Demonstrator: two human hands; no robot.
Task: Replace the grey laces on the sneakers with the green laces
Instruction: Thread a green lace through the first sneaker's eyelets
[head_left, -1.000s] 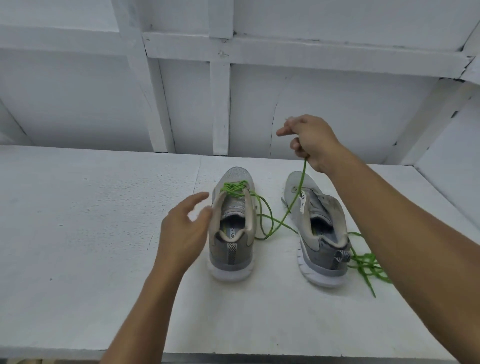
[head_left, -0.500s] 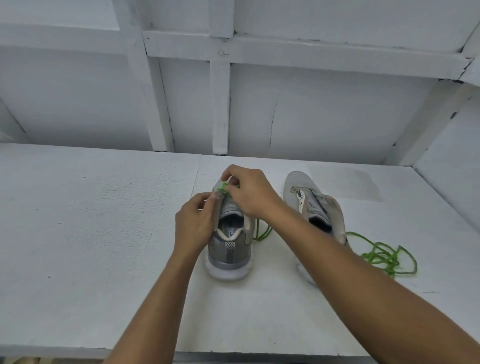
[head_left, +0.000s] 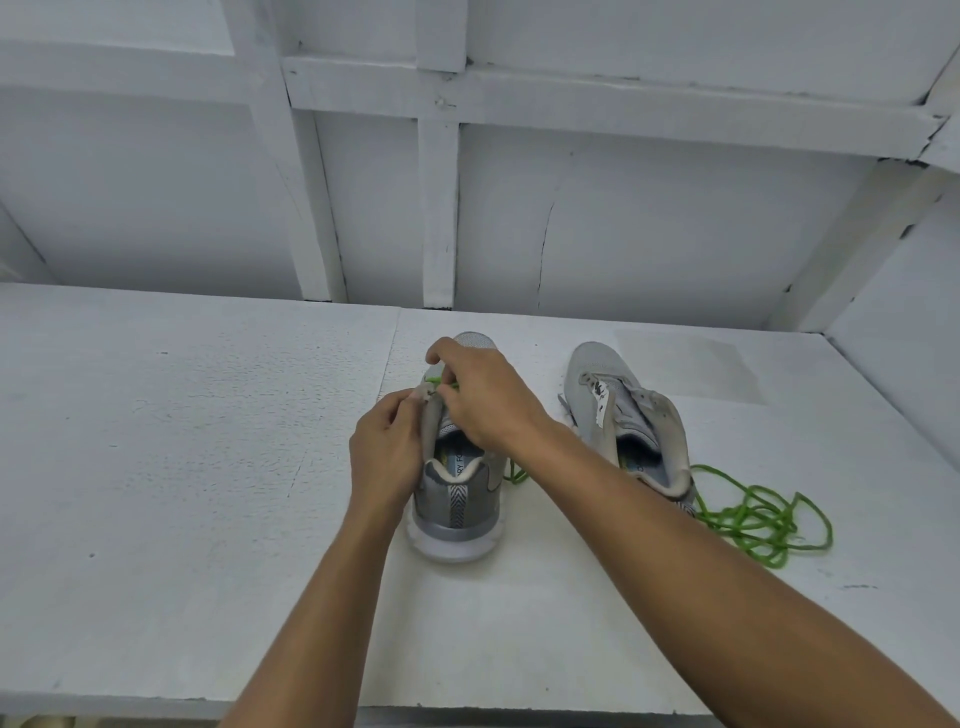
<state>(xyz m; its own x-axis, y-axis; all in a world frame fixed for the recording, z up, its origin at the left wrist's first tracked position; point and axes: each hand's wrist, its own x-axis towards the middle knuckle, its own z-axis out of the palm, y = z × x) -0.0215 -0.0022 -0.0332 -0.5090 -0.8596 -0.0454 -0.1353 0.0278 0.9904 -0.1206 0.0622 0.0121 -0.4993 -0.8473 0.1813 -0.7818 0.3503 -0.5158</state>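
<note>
Two grey sneakers stand heel-toward-me on the white table (head_left: 182, 467). The left sneaker (head_left: 457, 514) has a green lace (head_left: 441, 384) partly threaded near its toe. My left hand (head_left: 387, 457) grips that shoe's left eyelet flap. My right hand (head_left: 485, 400) is over the tongue, its fingers pinched on the green lace; the loose end shows as a small loop (head_left: 515, 474) beside the shoe. The right sneaker (head_left: 623, 415) has no lace. A second green lace (head_left: 753, 517) lies in a loose pile to its right.
White wooden wall panels with upright battens (head_left: 439, 208) rise behind the table. A white side wall (head_left: 904, 322) closes off the right. The table's front edge (head_left: 156, 701) runs along the bottom.
My right hand came down from holding the lace up high and now pinches it at the left sneaker's eyelets. My left hand closed onto the shoe's side.
</note>
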